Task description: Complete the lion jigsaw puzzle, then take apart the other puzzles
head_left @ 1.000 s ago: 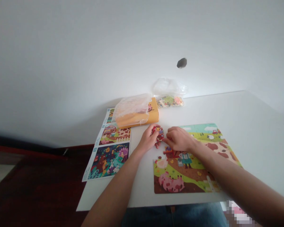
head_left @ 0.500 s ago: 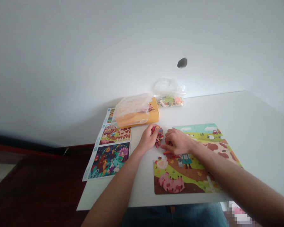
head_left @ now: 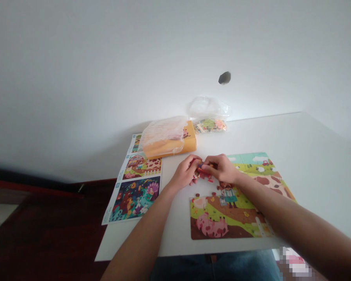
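Observation:
A farm jigsaw puzzle (head_left: 236,210) lies on the table in front of me, showing a pig, a hen, a farmer, a cow and sheep. Along its left side is a gap of bare white table. Just above that gap, my hands meet fingertip to fingertip. My left hand (head_left: 183,175) is closed around a few red and purple puzzle pieces (head_left: 199,165). My right hand (head_left: 224,168) pinches a red puzzle piece (head_left: 205,175) against them. The fingers hide much of these pieces, so their exact number is unclear.
Left of my hands lies a printed picture sheet (head_left: 137,199). A yellow box (head_left: 190,144) under a clear plastic bag (head_left: 163,130) covers part of it. Behind stands a bag of loose puzzle pieces (head_left: 210,125), close to the wall. The white table's front edge (head_left: 175,255) is near my lap.
My right hand has moved up and left from the puzzle's gap to my left hand. The red piece that lay in the gap has left it, uncovering the farmer's face and bare table.

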Action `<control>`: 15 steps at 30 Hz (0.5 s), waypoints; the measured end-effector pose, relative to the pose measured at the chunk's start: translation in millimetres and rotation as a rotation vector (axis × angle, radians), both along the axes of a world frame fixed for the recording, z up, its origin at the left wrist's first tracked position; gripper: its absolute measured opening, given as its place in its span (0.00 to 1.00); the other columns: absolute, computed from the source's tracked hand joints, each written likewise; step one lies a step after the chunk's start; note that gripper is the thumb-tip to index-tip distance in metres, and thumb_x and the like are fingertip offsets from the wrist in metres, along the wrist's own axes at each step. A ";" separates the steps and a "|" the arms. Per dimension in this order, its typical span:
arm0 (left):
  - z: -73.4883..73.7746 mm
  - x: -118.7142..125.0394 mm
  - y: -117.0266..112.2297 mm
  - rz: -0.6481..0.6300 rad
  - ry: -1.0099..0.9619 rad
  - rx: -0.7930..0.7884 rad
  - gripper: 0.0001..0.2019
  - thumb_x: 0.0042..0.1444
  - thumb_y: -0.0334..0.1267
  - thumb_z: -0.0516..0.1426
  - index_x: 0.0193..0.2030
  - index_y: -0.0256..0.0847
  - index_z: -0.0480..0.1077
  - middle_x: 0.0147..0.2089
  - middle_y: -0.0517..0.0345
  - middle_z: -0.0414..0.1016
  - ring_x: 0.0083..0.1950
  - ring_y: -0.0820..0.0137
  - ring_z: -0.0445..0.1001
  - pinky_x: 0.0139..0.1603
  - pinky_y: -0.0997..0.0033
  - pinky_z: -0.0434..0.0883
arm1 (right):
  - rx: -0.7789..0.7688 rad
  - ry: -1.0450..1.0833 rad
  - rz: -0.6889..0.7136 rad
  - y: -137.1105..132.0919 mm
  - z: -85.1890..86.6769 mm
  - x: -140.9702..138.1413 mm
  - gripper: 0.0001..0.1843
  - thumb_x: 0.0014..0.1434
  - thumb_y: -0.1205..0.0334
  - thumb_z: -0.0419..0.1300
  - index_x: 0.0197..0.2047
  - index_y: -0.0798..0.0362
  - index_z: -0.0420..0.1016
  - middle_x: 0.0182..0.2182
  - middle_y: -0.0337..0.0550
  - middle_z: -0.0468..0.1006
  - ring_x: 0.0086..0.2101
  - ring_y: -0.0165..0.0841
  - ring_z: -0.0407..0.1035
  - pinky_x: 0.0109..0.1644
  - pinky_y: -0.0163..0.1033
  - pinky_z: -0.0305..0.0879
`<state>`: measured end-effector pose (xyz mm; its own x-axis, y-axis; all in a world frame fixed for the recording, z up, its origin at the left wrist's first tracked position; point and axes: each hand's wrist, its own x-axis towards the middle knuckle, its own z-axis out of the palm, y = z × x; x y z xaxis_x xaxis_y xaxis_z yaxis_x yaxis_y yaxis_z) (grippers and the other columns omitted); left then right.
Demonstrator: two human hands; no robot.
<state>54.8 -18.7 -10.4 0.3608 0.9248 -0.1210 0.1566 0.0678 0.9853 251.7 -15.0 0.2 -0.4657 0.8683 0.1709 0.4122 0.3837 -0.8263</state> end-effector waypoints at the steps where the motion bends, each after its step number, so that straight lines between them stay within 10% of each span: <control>1: 1.6 -0.3 -1.0 -0.035 -0.021 -0.007 0.22 0.62 0.58 0.50 0.49 0.40 0.66 0.23 0.63 0.68 0.16 0.75 0.66 0.12 0.80 0.59 | 0.004 0.018 -0.086 1.2 -1.5 -1.1 0.17 0.61 0.50 0.57 0.31 0.55 0.75 0.21 0.37 0.73 0.22 0.26 0.60 0.28 0.32 0.55; 10: 4.3 -2.5 0.5 -0.071 0.008 -0.047 0.17 0.58 0.50 0.58 0.47 0.40 0.64 0.24 0.64 0.69 0.16 0.78 0.64 0.13 0.81 0.58 | 0.169 -0.092 -0.478 -1.9 -1.3 -9.3 0.14 0.64 0.51 0.55 0.44 0.53 0.71 0.33 0.44 0.76 0.26 0.30 0.66 0.33 0.36 0.58; 15: 1.8 -6.0 5.6 -0.070 -0.008 -0.054 0.16 0.58 0.47 0.58 0.48 0.40 0.65 0.24 0.63 0.70 0.18 0.75 0.68 0.13 0.81 0.60 | 0.208 -0.121 -0.297 -5.9 -5.6 -14.5 0.06 0.63 0.63 0.54 0.37 0.52 0.71 0.31 0.42 0.74 0.30 0.31 0.66 0.36 0.35 0.58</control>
